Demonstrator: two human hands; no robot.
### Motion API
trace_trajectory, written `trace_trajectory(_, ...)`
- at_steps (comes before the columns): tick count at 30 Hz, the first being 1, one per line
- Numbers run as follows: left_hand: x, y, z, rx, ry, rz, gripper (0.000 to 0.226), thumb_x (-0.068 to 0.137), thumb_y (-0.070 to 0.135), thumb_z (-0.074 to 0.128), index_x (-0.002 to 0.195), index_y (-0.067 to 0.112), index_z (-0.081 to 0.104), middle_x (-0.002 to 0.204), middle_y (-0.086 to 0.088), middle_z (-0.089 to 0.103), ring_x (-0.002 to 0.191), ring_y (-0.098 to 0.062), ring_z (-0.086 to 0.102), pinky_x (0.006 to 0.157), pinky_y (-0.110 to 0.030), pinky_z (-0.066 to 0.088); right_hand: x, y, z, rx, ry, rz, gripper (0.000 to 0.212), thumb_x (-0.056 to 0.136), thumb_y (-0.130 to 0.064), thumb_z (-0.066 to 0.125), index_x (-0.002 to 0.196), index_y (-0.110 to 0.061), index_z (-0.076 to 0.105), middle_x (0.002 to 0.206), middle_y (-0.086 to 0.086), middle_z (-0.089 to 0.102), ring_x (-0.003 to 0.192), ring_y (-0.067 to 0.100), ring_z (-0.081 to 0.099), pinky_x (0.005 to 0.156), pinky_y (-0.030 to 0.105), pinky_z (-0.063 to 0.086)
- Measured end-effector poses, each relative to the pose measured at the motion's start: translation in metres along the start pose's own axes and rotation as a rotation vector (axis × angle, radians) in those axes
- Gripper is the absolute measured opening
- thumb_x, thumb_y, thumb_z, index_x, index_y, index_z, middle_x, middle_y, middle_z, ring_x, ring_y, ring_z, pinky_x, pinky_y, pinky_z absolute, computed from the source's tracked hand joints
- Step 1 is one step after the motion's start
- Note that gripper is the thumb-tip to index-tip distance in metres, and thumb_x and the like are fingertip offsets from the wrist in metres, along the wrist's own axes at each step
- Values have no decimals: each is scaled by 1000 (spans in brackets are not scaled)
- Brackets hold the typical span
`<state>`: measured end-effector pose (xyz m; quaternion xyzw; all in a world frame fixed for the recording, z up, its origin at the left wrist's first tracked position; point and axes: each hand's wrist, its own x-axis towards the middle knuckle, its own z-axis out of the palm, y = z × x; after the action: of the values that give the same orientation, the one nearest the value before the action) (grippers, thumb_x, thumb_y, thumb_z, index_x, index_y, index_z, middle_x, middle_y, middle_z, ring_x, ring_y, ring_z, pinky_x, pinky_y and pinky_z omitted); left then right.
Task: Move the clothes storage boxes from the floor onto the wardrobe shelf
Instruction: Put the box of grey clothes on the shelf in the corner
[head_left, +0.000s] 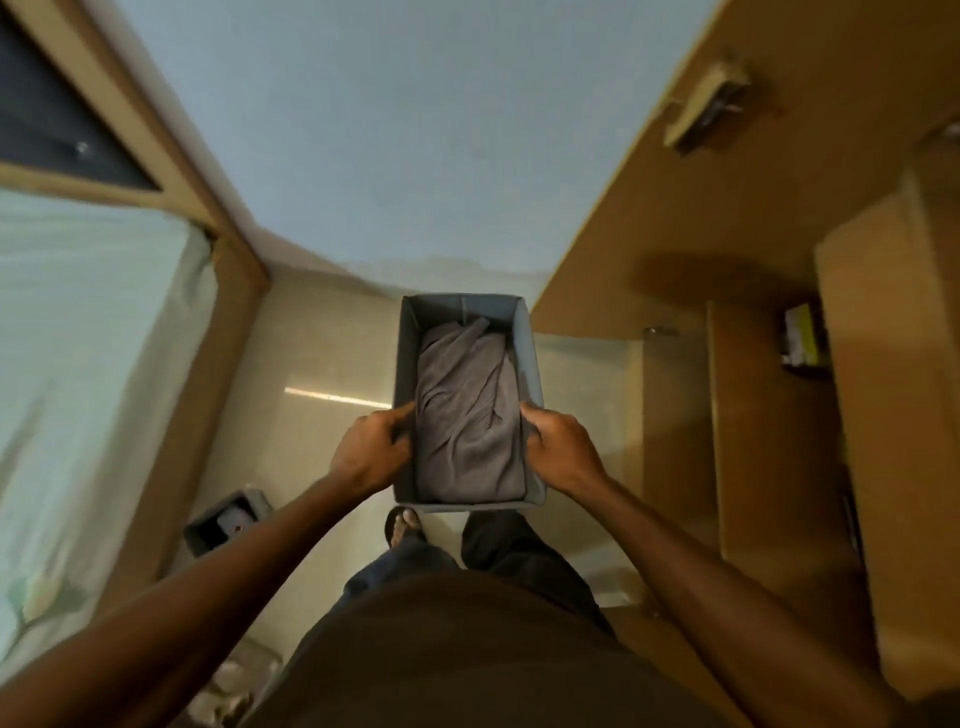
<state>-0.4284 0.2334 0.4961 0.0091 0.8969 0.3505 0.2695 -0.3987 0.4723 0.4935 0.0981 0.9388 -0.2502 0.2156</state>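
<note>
A grey fabric storage box (460, 306) is held up in front of me, above the floor, with folded grey clothes (467, 410) inside. My left hand (371, 452) grips its left wall, thumb inside the rim. My right hand (558, 449) grips the right wall the same way. A second grey storage box (228, 519) stands on the floor at the lower left, beside the bed. The wooden wardrobe (769, 364) stands open on my right, its shelves partly visible.
A bed with a pale green sheet (88, 364) and wooden frame fills the left side. Glossy floor tiles (322, 374) run between bed and wardrobe. An open wardrobe door (883, 415) juts out at the right. My feet (405, 525) are below the box.
</note>
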Motion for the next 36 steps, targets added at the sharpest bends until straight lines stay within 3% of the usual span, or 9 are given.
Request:
trace_trajectory(5,41,81,6,81,-84,210,50,90,13,49,137,28,54,128,-7,66,110,-27,66,92,-41,55,-23,41,-60,133,208,141,46,92,-3,46,136,-13,54,131,13,62,116,33,61,95,43,53)
trace_trajectory(13,101,261,32,173,-86,548,44,89,16,51,130,29,61,122,-7,69,109,-30,66,93,-43,54,-31,122,-179,228,509,282,43,94,-9,48,135,-15,55,133,11,62,112,25,63,86,21,45)
trace_trajectory(17,121,339,48,166,-71,683,45,87,12,52,126,29,64,117,-6,71,104,-27,66,88,-35,51,-37,156,-239,255,631,289,42,97,-6,47,138,-16,53,95,11,71,47,1,50,44,7,35)
trace_trajectory(21,138,401,72,182,-81,775,48,88,14,52,133,30,58,123,-4,69,104,-23,66,84,-31,51,-34,200,-275,311,748,264,45,95,-5,50,137,-19,53,113,14,71,38,-6,48,35,9,33)
trace_trajectory(26,166,467,109,133,-172,873,47,86,16,46,130,25,61,128,-5,65,113,-29,64,95,-46,53,-40,245,-312,342,843,337,45,96,-6,48,138,-20,52,108,13,71,38,-6,50,36,10,33)
trace_trajectory(28,182,498,127,67,-265,886,46,89,11,44,131,21,61,131,-5,63,119,-25,61,98,-37,53,-41,265,-326,365,884,375,44,96,-6,48,138,-19,53,83,0,66,41,-4,51,37,9,33)
trace_trajectory(30,198,531,144,114,-322,922,45,94,8,44,134,23,59,125,0,64,107,-19,65,80,-18,55,-38,288,-338,396,938,419,43,96,-4,48,136,-18,56,86,8,69,41,2,43,41,8,31)
trace_trajectory(32,215,558,158,218,-297,995,42,95,19,46,133,34,57,120,4,67,99,-18,67,78,-25,57,-32,309,-346,395,975,451,43,94,-3,49,132,-19,59,95,17,72,45,0,46,46,6,33)
trace_trajectory(36,252,610,190,334,-364,1065,43,91,24,46,130,36,59,115,-2,71,95,-25,68,81,-34,55,-4,351,-365,482,1053,521,42,89,0,49,123,-18,67,121,8,69,101,22,67,88,32,54)
